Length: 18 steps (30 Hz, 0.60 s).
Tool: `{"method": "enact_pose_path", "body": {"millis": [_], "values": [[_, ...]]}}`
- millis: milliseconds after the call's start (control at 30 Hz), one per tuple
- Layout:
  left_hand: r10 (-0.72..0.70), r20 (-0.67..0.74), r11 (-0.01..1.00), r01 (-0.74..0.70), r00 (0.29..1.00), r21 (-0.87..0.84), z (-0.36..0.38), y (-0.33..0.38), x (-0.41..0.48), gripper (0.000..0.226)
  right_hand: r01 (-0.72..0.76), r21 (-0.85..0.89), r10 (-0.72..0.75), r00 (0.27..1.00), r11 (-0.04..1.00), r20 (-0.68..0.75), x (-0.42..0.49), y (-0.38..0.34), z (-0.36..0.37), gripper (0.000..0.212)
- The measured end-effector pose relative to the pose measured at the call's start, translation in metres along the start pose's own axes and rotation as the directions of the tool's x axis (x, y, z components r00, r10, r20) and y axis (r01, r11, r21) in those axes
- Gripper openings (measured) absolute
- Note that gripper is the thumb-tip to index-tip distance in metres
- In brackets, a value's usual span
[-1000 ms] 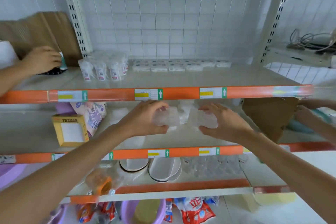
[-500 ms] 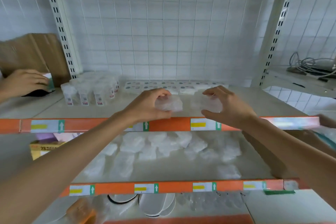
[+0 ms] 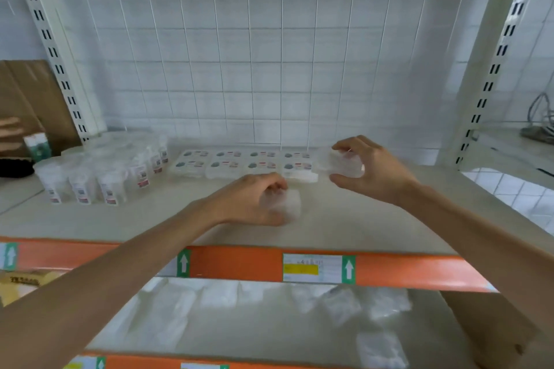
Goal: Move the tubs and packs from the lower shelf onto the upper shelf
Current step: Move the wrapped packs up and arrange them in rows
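Observation:
Both my hands are over the upper shelf (image 3: 344, 219). My left hand (image 3: 254, 201) grips a clear pack (image 3: 289, 204) low against the shelf surface near its middle. My right hand (image 3: 371, 171) holds another clear pack (image 3: 338, 163) at the right end of a double row of flat labelled packs (image 3: 239, 163) along the back. Clear tubs (image 3: 99, 174) with labels stand grouped at the back left. On the lower shelf (image 3: 269, 335) several more clear packs (image 3: 341, 302) lie scattered.
An orange price rail (image 3: 239, 263) edges the upper shelf. A white wire grid (image 3: 239, 54) backs it, with slotted uprights at both sides. Another person's hand (image 3: 10, 132) and a brown board (image 3: 33, 99) are at far left. A yellow box (image 3: 21, 281) sits lower left.
Both hands have lifted their packs from the lower shelf and carried them onto the upper shelf; the left one is now low on the surface, the right one reaches the back row.

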State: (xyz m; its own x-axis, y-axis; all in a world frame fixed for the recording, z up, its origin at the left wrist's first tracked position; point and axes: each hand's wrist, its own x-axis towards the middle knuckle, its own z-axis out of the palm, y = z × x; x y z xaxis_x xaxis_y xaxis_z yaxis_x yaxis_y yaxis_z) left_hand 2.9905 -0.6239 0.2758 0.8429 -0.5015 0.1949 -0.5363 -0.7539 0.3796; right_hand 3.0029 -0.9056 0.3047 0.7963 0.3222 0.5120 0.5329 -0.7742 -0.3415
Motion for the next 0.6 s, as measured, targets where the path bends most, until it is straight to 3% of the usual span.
{"method": "enact_pose_path", "body": {"millis": [167,233,367,433,600], "values": [[0.013,0.066,0.997,-0.018,0.998,0.073,-0.013,0.001,0.010,0.067,-0.002,0.027,0.001,1.000,1.000,0.007,0.018,0.013,0.013,0.065],[-0.001,0.019,0.999,0.002,1.000,-0.037,-0.021,0.002,0.018,0.057,-0.003,0.056,0.003,1.000,0.998,-0.004,0.025,0.015,0.017,0.066],[-0.164,-0.231,0.947,0.088,0.959,-0.308,-0.034,0.003,0.049,0.036,0.003,0.094,-0.001,1.000,0.996,-0.023,0.037,0.013,0.028,0.060],[-0.258,-0.237,0.905,0.149,0.937,-0.399,-0.037,0.005,0.065,0.034,0.011,0.091,-0.010,1.000,0.996,-0.012,0.044,0.010,0.034,0.060],[-0.310,-0.174,0.856,0.195,0.935,-0.479,-0.036,0.009,0.094,0.033,0.043,0.099,-0.042,0.999,0.994,-0.010,0.066,0.002,0.040,0.062]]}}
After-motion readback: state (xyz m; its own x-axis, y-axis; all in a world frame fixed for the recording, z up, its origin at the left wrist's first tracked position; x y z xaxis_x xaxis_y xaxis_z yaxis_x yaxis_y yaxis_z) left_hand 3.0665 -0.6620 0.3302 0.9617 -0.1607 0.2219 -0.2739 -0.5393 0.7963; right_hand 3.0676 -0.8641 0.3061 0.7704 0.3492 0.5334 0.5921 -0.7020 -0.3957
